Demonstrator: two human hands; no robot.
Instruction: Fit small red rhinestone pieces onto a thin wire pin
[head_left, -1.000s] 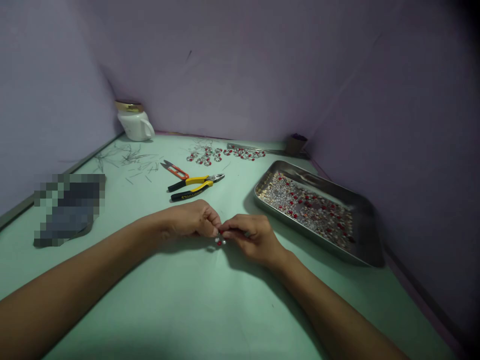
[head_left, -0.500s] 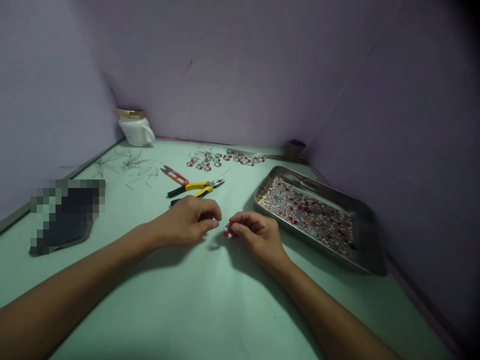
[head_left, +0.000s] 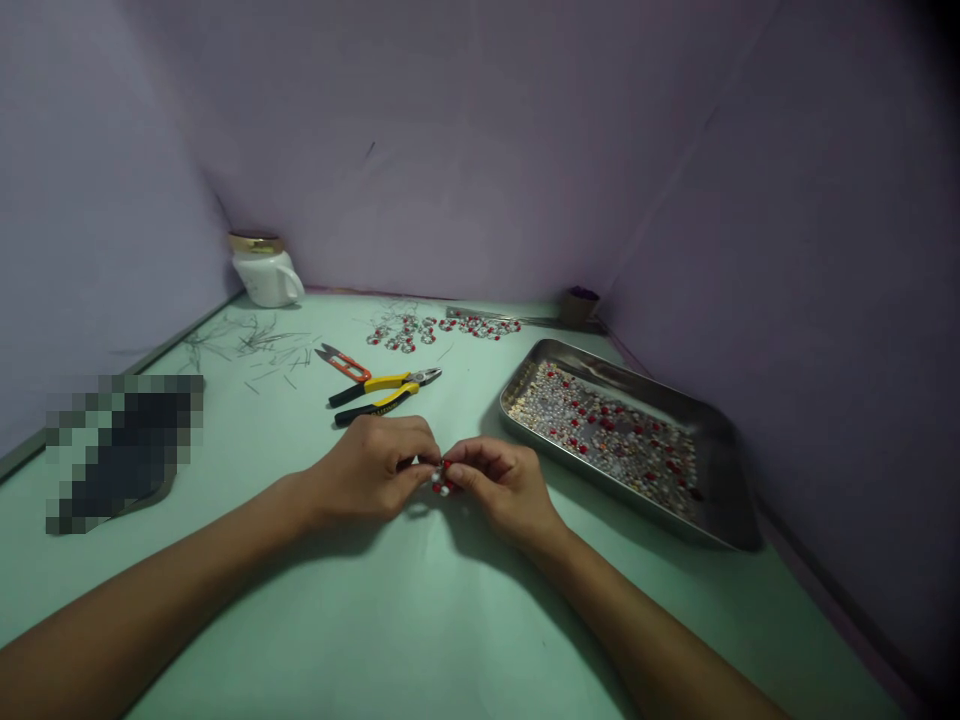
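Observation:
A small ring of red and white beads (head_left: 441, 488) is pinched between the thumb and fingers of my right hand (head_left: 506, 485), a little above the green tabletop. My left hand (head_left: 380, 465) is closed in a pinch right against the ring's left side. What its fingertips grip is too small to make out; they meet at the upper edge of the beads. Just beyond my left hand lie yellow-and-black pliers (head_left: 386, 382), jaws toward the right. Orange thread snips (head_left: 343, 363) rest behind them.
To the right stands a metal tray (head_left: 600, 475) of loose beads. Several finished bead rings (head_left: 480, 325) lie at the back, with wire pieces (head_left: 255, 340) to their left. A white lidded mug (head_left: 266, 278), a small dark pot (head_left: 579, 306) and a blurred-out dark object (head_left: 127, 455) stand around the edges.
My left hand has closed the gap to the bead ring, and its fingertips now pinch at it. The right hand keeps hold of the ring. The whole view has shifted slightly.

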